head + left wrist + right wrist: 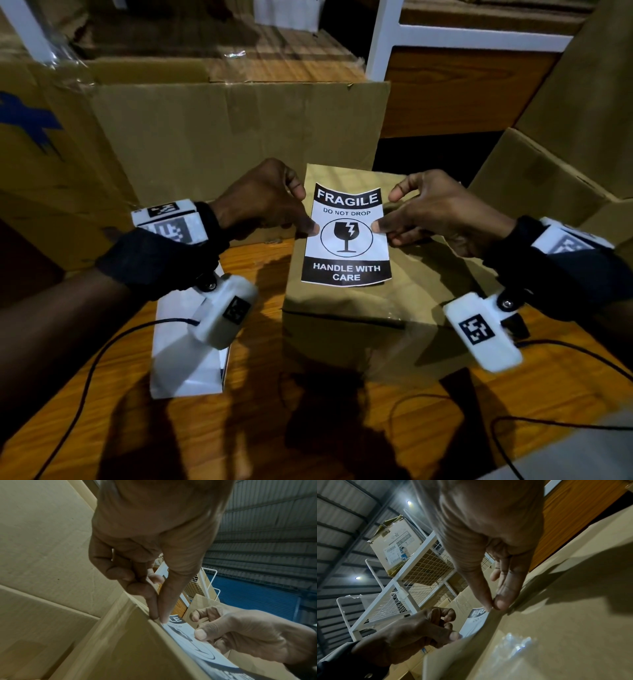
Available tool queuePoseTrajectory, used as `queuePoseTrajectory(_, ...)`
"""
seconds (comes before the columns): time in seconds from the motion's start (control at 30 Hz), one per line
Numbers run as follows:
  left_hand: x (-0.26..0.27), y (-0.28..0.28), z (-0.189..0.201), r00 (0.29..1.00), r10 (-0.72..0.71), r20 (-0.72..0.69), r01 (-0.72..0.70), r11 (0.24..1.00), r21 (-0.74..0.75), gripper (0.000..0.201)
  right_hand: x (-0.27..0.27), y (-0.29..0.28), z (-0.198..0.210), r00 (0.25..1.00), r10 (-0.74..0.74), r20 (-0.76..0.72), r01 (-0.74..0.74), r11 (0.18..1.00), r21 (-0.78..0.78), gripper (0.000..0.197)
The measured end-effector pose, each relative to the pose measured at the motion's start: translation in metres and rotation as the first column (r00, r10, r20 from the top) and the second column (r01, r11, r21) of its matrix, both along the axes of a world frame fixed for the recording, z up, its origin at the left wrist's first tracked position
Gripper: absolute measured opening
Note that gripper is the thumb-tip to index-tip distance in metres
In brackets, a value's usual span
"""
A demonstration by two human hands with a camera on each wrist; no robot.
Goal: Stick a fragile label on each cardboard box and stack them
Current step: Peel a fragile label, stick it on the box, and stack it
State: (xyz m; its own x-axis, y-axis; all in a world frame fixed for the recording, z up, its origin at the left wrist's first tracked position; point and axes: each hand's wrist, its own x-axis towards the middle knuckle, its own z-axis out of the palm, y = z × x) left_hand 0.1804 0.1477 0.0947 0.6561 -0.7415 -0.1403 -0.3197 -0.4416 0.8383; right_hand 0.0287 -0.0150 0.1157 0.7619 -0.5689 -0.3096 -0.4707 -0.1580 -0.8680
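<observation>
A small brown cardboard box [356, 329] stands on the wooden table in front of me. Over its top lies a black-and-white "FRAGILE" label [346, 240], its far end curling upward. My left hand [308, 224] pinches the label's left edge between thumb and fingers. My right hand [382, 222] pinches the right edge the same way. The left wrist view shows the left fingertips [160, 618] closed on the label [197, 641] at the box's edge [137, 642]. In the right wrist view, thumb and finger [493, 605] meet on the label [476, 622].
A stack of white sheets [186, 363] lies on the table [102, 411] left of the box. Large cardboard boxes stand close behind [222, 137] and at the right [548, 178]. Black cables [548, 346] trail over the table. A white rack frame [383, 41] rises behind.
</observation>
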Motion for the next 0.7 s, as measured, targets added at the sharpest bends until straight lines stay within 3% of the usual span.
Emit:
queuePoseTrajectory(0.5, 0.0034, 0.0032, 0.0008, 1.000, -0.003, -0.013, 0.002, 1.000, -0.015, 0.040, 0.0021, -0.0007, -0.0018, 0.998, 0.021, -0.053, -0.023, 0.999, -0.030, 0.050)
queuePoseTrajectory(0.7, 0.0042, 0.0029, -0.0009, 1.000, -0.006, -0.012, 0.006, 1.000, -0.010, 0.042, 0.0043, -0.0004, -0.0026, 0.998, 0.022, -0.055, -0.024, 0.999, -0.035, 0.057)
